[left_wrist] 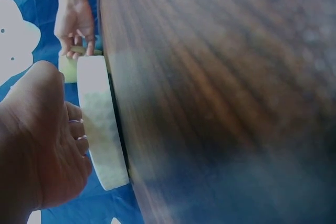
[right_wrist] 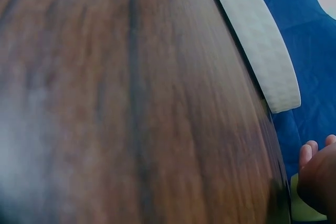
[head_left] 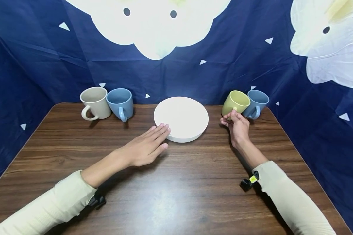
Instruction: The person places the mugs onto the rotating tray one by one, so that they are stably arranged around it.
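Note:
A white round disc (head_left: 181,118) lies at the back middle of the wooden table (head_left: 176,182). My left hand (head_left: 147,147) lies flat with straight fingers, its fingertips (head_left: 164,127) touching the disc's near left rim; the left wrist view shows the same disc (left_wrist: 102,129) edge-on beside my left hand (left_wrist: 42,145). My right hand (head_left: 237,125) pinches the handle of a tilted yellow-green mug (head_left: 235,102) to the disc's right. In the right wrist view only a bit of the right hand (right_wrist: 317,177), the mug (right_wrist: 304,208) and the disc (right_wrist: 262,40) show.
A beige mug (head_left: 95,103) and a blue mug (head_left: 121,103) stand at the back left. Another blue mug (head_left: 256,103) stands just behind the yellow-green one at the back right. A dark blue patterned cloth (head_left: 194,71) walls the table on three sides.

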`<state>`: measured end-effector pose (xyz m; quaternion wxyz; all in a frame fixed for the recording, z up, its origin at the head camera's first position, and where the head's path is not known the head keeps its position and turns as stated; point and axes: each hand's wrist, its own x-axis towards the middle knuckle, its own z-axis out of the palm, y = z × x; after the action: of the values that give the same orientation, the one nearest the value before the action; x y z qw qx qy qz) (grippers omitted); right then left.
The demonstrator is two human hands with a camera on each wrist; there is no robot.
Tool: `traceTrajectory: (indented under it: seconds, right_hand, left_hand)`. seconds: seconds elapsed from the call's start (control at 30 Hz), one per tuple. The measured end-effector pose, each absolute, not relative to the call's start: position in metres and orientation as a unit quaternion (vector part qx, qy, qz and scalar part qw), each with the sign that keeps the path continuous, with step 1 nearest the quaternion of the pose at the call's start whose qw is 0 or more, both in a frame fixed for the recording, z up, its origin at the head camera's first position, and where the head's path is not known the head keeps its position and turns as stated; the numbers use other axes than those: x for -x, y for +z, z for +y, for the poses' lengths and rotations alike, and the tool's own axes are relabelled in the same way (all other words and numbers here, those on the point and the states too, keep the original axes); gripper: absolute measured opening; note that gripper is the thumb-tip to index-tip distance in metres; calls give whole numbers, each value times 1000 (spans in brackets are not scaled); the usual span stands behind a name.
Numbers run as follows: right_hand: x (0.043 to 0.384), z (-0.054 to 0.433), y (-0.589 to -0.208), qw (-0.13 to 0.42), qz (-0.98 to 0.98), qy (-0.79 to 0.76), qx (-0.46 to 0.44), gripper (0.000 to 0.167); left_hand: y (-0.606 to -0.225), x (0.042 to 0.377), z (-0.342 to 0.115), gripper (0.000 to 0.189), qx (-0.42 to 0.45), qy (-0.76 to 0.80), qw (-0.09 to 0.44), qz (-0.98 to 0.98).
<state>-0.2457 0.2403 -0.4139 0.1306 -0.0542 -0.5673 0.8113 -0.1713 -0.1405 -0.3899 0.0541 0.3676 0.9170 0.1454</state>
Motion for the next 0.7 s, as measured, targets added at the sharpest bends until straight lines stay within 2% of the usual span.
traceTrajectory:
  seconds: [0.17, 0.7]
  right_hand:
    - [242, 243, -414, 120, -574, 809, 42, 40]
    - [225, 256, -409, 39, -618, 785, -30, 36]
  left_hand:
    - [-388, 171, -140, 69, -366, 144, 61, 917]
    - [-387, 170, -139, 69, -367, 141, 57, 918]
